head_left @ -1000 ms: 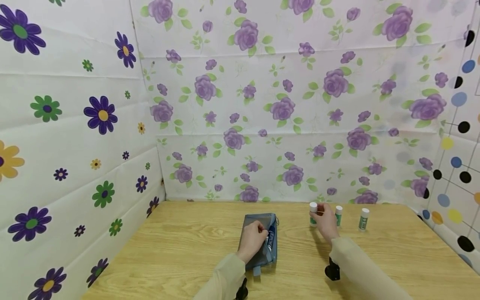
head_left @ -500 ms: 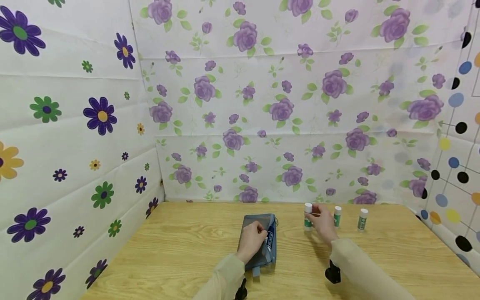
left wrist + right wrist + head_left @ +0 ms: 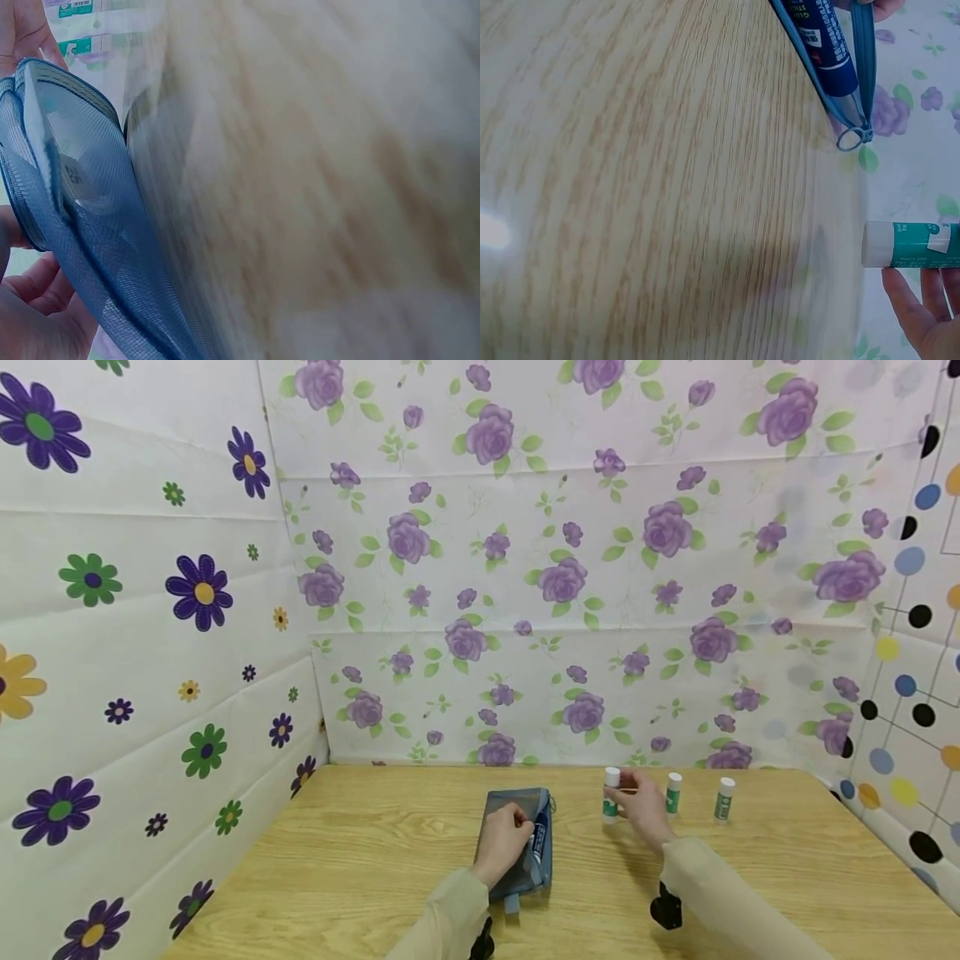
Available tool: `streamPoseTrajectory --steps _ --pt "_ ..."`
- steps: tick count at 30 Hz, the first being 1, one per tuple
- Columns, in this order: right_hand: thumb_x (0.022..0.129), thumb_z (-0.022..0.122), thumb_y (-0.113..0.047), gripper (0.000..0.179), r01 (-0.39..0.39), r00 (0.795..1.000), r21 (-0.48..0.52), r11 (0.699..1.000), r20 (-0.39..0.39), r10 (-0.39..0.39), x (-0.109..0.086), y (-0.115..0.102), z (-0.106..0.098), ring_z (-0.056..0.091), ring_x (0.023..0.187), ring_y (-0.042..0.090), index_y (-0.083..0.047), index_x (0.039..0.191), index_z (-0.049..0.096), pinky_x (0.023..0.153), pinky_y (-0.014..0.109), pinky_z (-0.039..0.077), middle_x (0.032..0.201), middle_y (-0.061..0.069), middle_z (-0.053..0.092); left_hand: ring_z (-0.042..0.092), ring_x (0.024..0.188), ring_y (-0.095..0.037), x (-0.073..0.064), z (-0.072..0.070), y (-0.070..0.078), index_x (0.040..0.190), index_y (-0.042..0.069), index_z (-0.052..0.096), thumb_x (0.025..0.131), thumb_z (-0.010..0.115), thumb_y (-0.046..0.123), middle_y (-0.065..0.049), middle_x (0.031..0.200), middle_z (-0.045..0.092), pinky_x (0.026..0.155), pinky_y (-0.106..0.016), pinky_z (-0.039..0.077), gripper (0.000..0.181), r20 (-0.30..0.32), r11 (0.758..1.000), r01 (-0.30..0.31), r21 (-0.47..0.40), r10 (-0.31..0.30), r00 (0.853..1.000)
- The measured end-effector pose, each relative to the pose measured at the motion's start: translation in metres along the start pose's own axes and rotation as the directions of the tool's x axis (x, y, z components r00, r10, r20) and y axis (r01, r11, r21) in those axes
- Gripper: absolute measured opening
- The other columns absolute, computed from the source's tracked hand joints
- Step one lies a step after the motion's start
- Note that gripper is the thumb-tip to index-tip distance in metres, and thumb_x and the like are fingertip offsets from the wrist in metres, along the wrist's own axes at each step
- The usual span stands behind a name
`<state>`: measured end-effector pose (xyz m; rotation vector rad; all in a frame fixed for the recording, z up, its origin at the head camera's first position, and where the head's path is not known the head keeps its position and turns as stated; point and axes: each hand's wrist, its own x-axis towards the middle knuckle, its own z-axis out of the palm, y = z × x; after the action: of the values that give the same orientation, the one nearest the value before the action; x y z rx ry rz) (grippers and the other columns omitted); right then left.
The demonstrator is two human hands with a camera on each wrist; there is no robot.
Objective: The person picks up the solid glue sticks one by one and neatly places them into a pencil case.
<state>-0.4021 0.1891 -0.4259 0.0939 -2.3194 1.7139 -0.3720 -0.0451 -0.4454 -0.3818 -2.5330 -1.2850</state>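
Observation:
My right hand point(image 3: 641, 806) pinches an upright glue stick point(image 3: 611, 806) with a white cap and green label. In the right wrist view the fingers lie along the glue stick point(image 3: 922, 246), its white base close to the tabletop. My left hand point(image 3: 504, 843) pinches the opening edge of a blue-grey mesh zip pouch point(image 3: 513, 887), which lies on the table. The unzipped mouth of the pouch point(image 3: 105, 195) gapes in the left wrist view. Inside the pouch is a dark blue glue stick point(image 3: 821, 45), partly hidden by the pouch edges.
Two more green-and-white glue sticks stand upright to the right, a nearer one point(image 3: 673, 795) beside my right hand and another glue stick point(image 3: 724, 800) farther right. The wooden table point(image 3: 375, 835) ends at flower-printed cloth walls point(image 3: 450, 693) behind and at the left.
My right hand has moved a little left, bringing the green glue stick toward the pouch and away from the other two. The left hand stays at the pouch edge.

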Motion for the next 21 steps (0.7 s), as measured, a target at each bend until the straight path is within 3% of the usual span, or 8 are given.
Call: streamPoseTrajectory --steps 11,21 --pt "0.086 0.061 -0.008 0.035 -0.039 0.999 0.038 0.999 0.027 0.038 -0.0031 -0.0015 0.0028 0.056 0.088 0.031 0.005 0.116 0.048 0.071 0.043 0.047 0.106 0.02 0.052 0.043 0.053 -0.011 0.0004 0.0003 -0.0014 0.077 0.008 0.054 0.085 0.057 0.006 0.002 0.064 0.047 0.046 -0.027 0.035 0.009 -0.005 1.0 0.002 0.007 -0.002 1.0" --pt "0.086 0.061 -0.008 0.035 -0.044 0.998 0.062 0.997 0.037 0.042 -0.006 -0.0022 0.0048 0.054 0.092 0.033 0.006 0.116 0.048 0.07 0.042 0.048 0.107 0.021 0.051 0.043 0.053 -0.011 0.001 0.0002 -0.001 0.077 0.008 0.054 0.085 0.057 0.006 0.002 0.064 0.047 0.047 -0.027 0.035 0.009 0.0 1.0 0.006 0.008 -0.006 1.0"
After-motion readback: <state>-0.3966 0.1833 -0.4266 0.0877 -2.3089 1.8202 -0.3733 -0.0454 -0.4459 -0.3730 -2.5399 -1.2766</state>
